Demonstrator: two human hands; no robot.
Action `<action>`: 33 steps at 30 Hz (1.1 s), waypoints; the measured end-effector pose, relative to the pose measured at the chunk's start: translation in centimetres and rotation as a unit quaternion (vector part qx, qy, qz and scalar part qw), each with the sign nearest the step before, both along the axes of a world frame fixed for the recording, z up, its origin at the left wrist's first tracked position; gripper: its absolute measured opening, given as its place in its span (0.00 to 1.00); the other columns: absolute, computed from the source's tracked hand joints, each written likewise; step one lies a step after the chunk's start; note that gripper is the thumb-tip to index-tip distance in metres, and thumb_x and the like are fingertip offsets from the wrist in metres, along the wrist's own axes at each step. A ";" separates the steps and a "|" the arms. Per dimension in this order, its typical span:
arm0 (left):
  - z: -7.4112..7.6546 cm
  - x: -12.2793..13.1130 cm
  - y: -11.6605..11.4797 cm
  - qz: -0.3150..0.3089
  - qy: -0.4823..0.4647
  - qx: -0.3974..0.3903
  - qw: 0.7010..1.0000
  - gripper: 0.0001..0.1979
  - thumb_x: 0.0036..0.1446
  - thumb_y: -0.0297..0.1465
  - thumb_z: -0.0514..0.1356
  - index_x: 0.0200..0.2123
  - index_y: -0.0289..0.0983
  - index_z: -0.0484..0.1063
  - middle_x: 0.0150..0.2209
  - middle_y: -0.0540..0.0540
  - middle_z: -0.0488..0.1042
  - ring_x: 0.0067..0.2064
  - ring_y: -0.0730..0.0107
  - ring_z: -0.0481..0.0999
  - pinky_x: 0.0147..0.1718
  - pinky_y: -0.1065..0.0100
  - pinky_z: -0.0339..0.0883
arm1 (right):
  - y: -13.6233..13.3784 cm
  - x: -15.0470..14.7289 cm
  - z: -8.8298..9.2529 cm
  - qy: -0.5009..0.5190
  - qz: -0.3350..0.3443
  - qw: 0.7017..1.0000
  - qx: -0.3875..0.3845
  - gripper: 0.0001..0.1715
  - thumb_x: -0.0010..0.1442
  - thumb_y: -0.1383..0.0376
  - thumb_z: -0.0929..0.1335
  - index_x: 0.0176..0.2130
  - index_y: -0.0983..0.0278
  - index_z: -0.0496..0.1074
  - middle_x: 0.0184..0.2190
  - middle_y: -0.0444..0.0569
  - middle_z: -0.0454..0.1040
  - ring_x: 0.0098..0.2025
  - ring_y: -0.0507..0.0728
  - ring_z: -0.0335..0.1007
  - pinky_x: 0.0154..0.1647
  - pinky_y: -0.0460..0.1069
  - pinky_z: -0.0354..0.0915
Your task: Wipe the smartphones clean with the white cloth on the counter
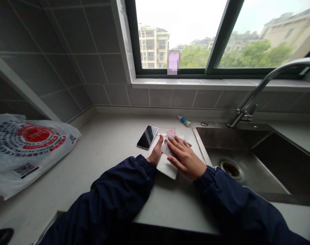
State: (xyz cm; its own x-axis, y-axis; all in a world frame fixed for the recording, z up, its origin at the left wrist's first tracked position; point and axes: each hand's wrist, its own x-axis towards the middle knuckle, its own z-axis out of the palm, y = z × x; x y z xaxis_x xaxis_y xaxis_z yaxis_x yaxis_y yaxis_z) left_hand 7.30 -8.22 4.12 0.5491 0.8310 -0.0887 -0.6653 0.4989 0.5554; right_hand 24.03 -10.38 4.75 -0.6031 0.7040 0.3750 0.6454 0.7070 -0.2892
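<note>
My left hand (pixel 155 151) stands on its edge at the side of a pale grey sheet (pixel 167 148) and seems to grip that sheet, with a black smartphone (pixel 147 137) lying just to its left. My right hand (pixel 186 157) rests flat on the same sheet, fingers spread. A white card-like pad (pixel 167 168) sticks out beneath the hands, partly hidden by them. Beyond the fingers lie a clear plastic piece (pixel 165 128) and a small pink item (pixel 170 131). Dark navy sleeves cover both my arms.
The white countertop (pixel 78 170) holds a printed plastic bag (pixel 27 146) at the left and a small tube (pixel 184 120) by the tiled wall. To the right are a steel sink (pixel 236 160) with a drain and an arched faucet (pixel 262 92). A window is behind.
</note>
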 end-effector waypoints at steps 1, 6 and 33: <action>0.3 -0.1 0.0 -0.005 0.009 -0.008 1.000 0.40 0.72 0.51 0.36 0.68 0.26 0.62 0.55 0.30 0.78 0.61 0.48 0.75 0.64 0.52 0.60 | -0.1 0.0 0.1 -0.001 0.012 1.000 -0.004 0.38 0.72 0.50 0.62 0.73 0.62 0.55 0.73 0.59 0.54 0.76 0.73 0.44 0.70 0.76 0.49; 0.6 -0.8 0.1 -0.053 0.027 -0.038 0.998 0.48 0.67 0.58 0.33 0.65 0.24 0.67 0.51 0.28 0.79 0.59 0.46 0.77 0.63 0.50 0.61 | -0.6 -0.2 0.8 0.000 0.061 0.998 -0.025 0.36 0.72 0.52 0.63 0.72 0.63 0.59 0.72 0.60 0.58 0.75 0.72 0.48 0.69 0.76 0.51; 0.2 -1.5 0.4 0.035 -0.046 -0.042 0.997 0.49 0.64 0.62 0.35 0.68 0.28 0.61 0.52 0.28 0.78 0.51 0.44 0.80 0.55 0.49 0.69 | -2.5 -0.6 2.2 0.151 0.180 0.972 -0.022 0.15 0.68 0.66 0.67 0.50 0.58 0.81 0.53 0.50 0.81 0.60 0.61 0.76 0.68 0.61 0.65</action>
